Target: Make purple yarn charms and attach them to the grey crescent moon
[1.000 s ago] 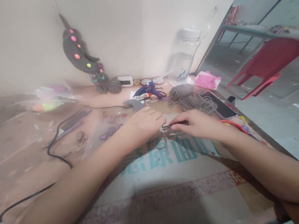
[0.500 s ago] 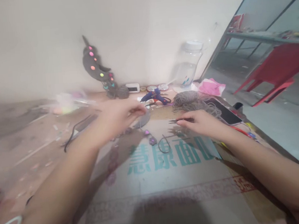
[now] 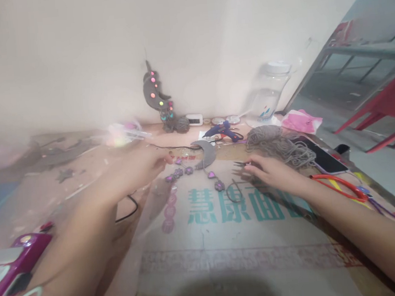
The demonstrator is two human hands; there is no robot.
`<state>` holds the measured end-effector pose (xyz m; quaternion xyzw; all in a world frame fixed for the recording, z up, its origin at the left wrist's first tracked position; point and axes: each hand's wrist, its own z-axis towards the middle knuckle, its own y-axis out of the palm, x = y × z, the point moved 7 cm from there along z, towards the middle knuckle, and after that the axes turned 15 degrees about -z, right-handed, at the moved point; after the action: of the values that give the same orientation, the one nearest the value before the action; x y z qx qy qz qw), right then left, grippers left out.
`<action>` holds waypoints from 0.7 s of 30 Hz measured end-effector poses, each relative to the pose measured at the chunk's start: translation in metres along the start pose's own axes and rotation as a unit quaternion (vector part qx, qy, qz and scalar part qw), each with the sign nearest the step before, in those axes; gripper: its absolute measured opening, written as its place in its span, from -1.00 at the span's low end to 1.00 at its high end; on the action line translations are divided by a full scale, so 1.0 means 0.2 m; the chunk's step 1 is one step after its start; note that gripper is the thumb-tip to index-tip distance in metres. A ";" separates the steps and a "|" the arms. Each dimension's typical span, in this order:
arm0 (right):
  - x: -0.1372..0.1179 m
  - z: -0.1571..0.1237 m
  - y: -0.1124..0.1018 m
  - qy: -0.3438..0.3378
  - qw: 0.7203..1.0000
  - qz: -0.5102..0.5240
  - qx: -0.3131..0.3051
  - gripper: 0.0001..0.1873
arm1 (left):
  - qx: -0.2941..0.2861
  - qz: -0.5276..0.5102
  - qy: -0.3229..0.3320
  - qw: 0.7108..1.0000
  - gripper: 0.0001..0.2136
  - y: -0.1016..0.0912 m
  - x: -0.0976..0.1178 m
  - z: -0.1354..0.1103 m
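Observation:
My left hand hovers over the left side of the work area, blurred, with fingertips pinched together near several small purple-and-grey flower pieces. Whether anything is between those fingertips is too blurred to tell. In my right hand is a small pair of dark scissors, its pointed blades facing left. A grey crescent moon lies between the hands. Below it are a purple heart and a flower. A curled grey cord rests on the printed cardboard.
Behind stand a blue glue gun, grey yarn and a clear bottle. A decorated moon leans against the wall. At right are a phone and red-handled tool; at left, a magenta device.
My view has turned left, so things sit further right in the picture. My left hand has moved left, away from the crescent, uncovering it. My right hand still holds the scissors.

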<state>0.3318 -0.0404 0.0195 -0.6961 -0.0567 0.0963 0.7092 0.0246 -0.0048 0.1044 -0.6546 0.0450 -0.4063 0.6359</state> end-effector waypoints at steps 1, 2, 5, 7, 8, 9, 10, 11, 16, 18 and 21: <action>-0.01 0.00 0.02 -0.001 1.000 -0.017 -0.013 -0.65 | -0.007 0.018 -0.009 1.000 -0.74 0.03 0.00 0.02; -0.01 -0.01 0.04 -0.001 0.999 -0.037 -0.023 -0.66 | -0.012 0.028 -0.019 0.999 -0.72 0.06 0.00 0.04; 0.06 0.00 0.07 0.006 0.996 -0.085 -0.039 -0.65 | -0.020 0.031 -0.017 0.999 -0.72 0.15 -0.01 0.09; 0.14 0.01 0.07 0.011 0.994 -0.106 -0.035 -0.64 | -0.020 0.029 -0.002 0.999 -0.75 0.20 -0.03 0.11; 0.18 0.01 0.06 0.005 0.993 -0.119 -0.026 -0.64 | -0.015 0.027 0.001 1.000 -0.75 0.22 -0.04 0.12; 0.20 0.02 0.06 -0.008 0.991 -0.134 -0.012 -0.64 | -0.011 0.023 0.000 1.000 -0.74 0.24 -0.06 0.13; 0.21 0.02 0.04 -0.026 0.988 -0.149 0.006 -0.64 | -0.001 0.018 -0.003 1.000 -0.73 0.26 -0.07 0.14; 0.21 0.02 0.03 -0.045 0.985 -0.164 0.026 -0.64 | 0.012 0.012 -0.006 1.000 -0.73 0.27 -0.08 0.15; 0.09 0.01 -0.09 -0.076 0.983 -0.123 0.109 -0.67 | 0.053 -0.031 0.005 0.998 -0.75 0.34 -0.06 0.22; -0.01 0.01 -0.12 -0.084 0.989 -0.068 0.099 -0.69 | 0.039 -0.045 0.007 0.998 -0.78 0.39 -0.04 0.26; -0.17 0.01 -0.11 -0.099 0.994 0.004 0.047 -0.71 | 0.020 -0.065 0.009 0.998 -0.83 0.47 -0.05 0.30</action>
<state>0.2993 -0.0451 0.0434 -0.6491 -0.1193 0.1708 0.7316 0.0963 0.0304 0.0264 -0.6397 0.0001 -0.4539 0.6202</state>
